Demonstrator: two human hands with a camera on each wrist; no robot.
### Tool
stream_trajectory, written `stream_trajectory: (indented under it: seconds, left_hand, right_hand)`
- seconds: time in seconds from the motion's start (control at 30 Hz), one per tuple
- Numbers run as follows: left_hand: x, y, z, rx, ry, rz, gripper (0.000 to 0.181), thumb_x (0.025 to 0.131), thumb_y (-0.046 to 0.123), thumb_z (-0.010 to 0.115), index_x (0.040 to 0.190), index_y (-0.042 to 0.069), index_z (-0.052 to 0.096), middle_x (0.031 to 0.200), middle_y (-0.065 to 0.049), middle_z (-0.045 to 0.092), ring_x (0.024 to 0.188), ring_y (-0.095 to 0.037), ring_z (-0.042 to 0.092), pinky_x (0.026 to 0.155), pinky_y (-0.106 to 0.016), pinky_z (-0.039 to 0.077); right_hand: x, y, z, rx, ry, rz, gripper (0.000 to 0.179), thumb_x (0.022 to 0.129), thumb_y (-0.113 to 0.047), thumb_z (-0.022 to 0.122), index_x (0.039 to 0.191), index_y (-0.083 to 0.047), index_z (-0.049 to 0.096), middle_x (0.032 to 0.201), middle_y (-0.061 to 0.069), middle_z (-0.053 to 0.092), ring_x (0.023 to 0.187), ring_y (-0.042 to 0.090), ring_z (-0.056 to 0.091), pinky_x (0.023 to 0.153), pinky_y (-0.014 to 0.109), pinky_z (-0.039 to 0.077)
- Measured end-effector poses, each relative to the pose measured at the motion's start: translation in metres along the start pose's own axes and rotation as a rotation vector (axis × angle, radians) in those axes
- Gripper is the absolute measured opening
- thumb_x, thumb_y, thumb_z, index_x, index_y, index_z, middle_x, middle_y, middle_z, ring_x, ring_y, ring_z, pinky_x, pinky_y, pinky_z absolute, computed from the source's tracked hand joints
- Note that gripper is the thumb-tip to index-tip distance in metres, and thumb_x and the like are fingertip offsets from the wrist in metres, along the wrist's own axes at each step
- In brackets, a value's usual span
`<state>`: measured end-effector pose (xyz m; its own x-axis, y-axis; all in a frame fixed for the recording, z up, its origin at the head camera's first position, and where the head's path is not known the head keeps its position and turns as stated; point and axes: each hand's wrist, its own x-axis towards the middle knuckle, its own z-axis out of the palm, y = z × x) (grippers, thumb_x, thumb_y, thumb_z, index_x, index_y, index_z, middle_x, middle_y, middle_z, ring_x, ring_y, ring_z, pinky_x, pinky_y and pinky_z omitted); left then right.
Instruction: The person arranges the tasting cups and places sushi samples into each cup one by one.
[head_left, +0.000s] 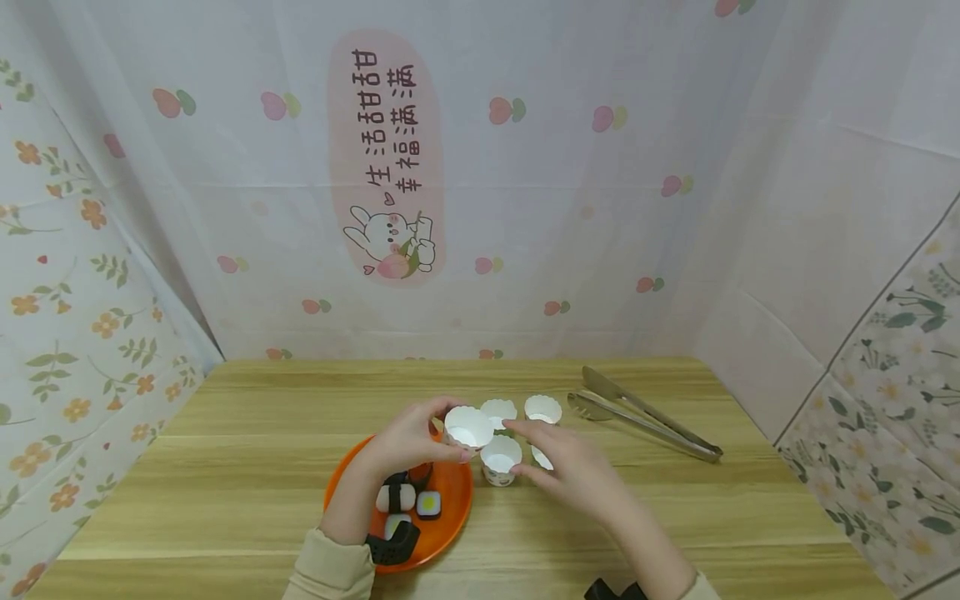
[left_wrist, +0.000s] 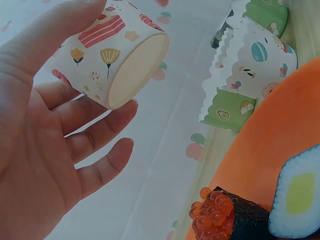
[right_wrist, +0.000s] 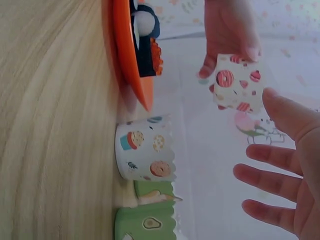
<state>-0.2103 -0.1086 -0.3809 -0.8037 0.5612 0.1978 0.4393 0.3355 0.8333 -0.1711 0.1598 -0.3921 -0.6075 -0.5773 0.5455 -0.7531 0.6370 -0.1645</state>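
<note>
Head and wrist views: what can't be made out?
- Head: part of the round orange plate, behind the left forearm.
- Head: most of a white-lined paper cup, behind the right hand.
- Left wrist: a yellow-centred white sushi roll, cut off by the right edge.

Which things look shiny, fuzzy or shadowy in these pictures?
Head view: soft light, rabbit drawing clear; left wrist view: held cup sharp, shiny glints on the orange beads; right wrist view: rabbit drawing hazy, reddish shadow beside the orange plate.

On the hanging cloth [head_left: 495,167], inside a pink oval [head_left: 389,158], 2 sideways lines of Chinese text [head_left: 370,108] are printed, read from bottom to top: "生活甜甜" and "幸福满满".
</note>
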Motion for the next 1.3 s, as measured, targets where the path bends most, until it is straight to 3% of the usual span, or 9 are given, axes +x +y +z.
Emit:
stream_trajectory:
  seconds: [0.47,0.8,1.3]
  left_hand:
    - [0.002,-0.003,0.003,0.007,-0.011,-0.012,0.053,0.077,0.029,0.082,0.123,0.015,0.06,0.1,0.002,0.06,0.088,-0.02,0.053,0.072,-0.036,0.048]
    - [0.002,-0.002,0.003,0.004,-0.031,-0.012,0.053,0.078,0.03,0.081,0.124,0.014,0.059,0.1,0.001,0.059,0.087,-0.023,0.053,0.069,-0.035,0.048]
    - [0.002,-0.002,0.003,0.015,-0.026,-0.013,0.055,0.078,0.032,0.081,0.124,0.015,0.058,0.101,0.002,0.059,0.088,-0.02,0.053,0.071,-0.037,0.047]
  right_hand:
    - [0.008,-0.011,0.007,0.047,0.013,0.031,0.047,0.085,-0.034,0.072,0.129,-0.024,0.06,0.122,-0.004,0.062,0.104,0.018,0.061,0.081,0.039,0.053]
    - [0.016,-0.017,0.013,0.081,0.076,0.034,0.033,0.083,-0.026,0.076,0.115,-0.02,0.069,0.111,-0.004,0.065,0.091,0.013,0.064,0.071,0.032,0.053]
    - [0.019,-0.021,0.021,0.084,0.153,0.052,0.018,0.081,-0.021,0.078,0.098,-0.019,0.074,0.104,-0.004,0.067,0.088,0.015,0.065,0.069,0.031,0.053]
